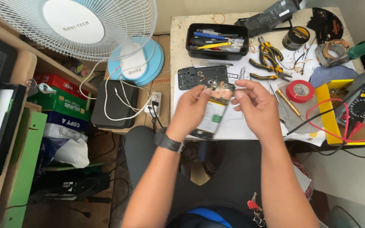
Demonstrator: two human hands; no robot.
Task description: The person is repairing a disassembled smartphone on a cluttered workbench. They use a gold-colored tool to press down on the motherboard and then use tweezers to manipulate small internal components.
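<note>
1. At the far left I see a white wire-caged electric fan [74, 25] standing on its pale blue round base [142, 63], with stacked coloured cardboard boxes [62, 103] on the floor near it.
2. Just right of the fan base, a black flat case [115, 105] carries a tangle of white cable running to a white power strip [155, 103].
3. My left hand [193, 107], a black wristwatch [168, 142] on its wrist, is closed around the left edge of an opened smartphone with its back removed and its battery and circuit board exposed [214, 112]. The phone is held above the near edge of the white table [178, 29], roughly mid-scene.
4. Just beyond the phone, a black plastic phone back frame [191, 77] lies flat on the table; farther off sits a black rectangular plastic tray of tools [217, 41].
5. My right hand [256, 105] is pinched shut at thumb and forefinger on a thin silvery tool [240, 88], too small to identify, its tip at the phone's upper end.
6. Right of that hand lie yellow-and-black handled pliers [269, 57], a red roll of tape [299, 90] and, at the far right, a yellow-and-black multimeter [362, 107] with red leads.
</note>
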